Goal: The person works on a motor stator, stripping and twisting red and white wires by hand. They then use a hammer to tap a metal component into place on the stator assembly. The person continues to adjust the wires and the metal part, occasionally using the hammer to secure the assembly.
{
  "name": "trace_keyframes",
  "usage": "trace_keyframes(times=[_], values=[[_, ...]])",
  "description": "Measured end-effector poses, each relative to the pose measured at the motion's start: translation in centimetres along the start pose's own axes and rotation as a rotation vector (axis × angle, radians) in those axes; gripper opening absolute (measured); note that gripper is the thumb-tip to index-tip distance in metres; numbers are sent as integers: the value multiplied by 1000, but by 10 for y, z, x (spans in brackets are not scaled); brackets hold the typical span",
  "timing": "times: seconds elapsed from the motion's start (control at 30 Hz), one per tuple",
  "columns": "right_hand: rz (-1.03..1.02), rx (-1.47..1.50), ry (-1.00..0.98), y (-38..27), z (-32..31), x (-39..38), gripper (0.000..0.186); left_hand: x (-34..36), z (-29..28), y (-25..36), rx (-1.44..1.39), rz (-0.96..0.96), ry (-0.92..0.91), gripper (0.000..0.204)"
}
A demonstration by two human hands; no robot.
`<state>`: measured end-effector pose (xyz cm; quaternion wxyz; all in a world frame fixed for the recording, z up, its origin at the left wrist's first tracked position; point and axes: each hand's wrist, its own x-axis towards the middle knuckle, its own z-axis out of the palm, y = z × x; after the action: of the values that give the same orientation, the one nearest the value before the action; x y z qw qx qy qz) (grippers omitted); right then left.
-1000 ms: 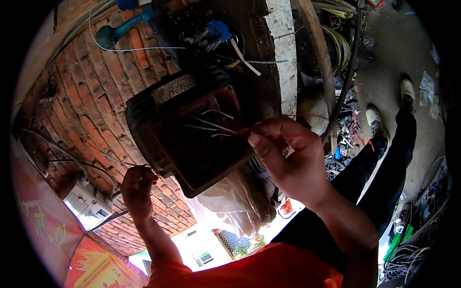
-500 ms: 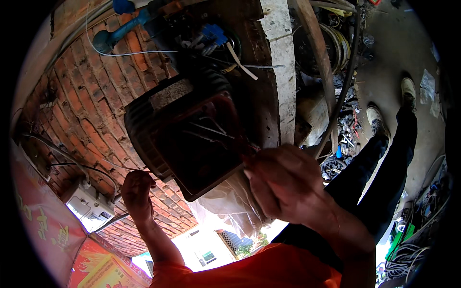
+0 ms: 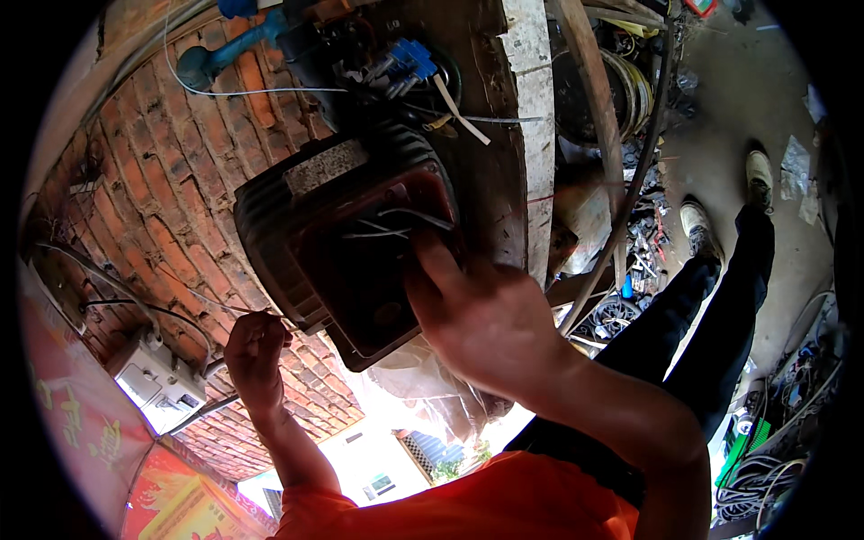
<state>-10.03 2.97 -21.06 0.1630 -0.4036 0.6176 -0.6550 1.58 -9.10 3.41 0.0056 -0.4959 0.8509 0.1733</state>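
A dark ribbed metal housing (image 3: 279,261), which looks like an electric motor, has an open rectangular box (image 3: 360,353) on its face. Pale wires (image 3: 373,230) stick out inside that box. My right hand (image 3: 490,319) reaches over the box's right rim, fingers drawn together and fingertips at the wire ends; anything between them is hidden. To the left of the housing, my left hand (image 3: 256,351) is closed, fingertips pinched on a thin wire (image 3: 211,301) running off across the brick wall.
Behind is a brick wall (image 3: 171,171). A blue-handled tool (image 3: 229,54) and a blue part (image 3: 412,61) sit above the housing. A worn white beam (image 3: 534,117) stands right of it. Cables (image 3: 756,490) and scrap litter the floor by my shoes (image 3: 697,220).
My right hand has moved left and up from the box's right side to the pale wires, its index finger now stretched inward. My left hand has barely moved.
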Motion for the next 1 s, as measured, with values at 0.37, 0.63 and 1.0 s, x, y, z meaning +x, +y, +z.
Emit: trace_keyframes(times=[0.37, 0.63, 1.0], values=[[-34, -165, -192, 7, 12, 8, 7, 0, -4, -8, -46, 16, 13, 7], [-80, -210, -342, 2, -11, 31, 6, -7, 0, -9, -151, 45, 15, 7], [110, -302, -658, -4, -5, 43, 34, -17, 4, -20, -189, -121, 85, 13]])
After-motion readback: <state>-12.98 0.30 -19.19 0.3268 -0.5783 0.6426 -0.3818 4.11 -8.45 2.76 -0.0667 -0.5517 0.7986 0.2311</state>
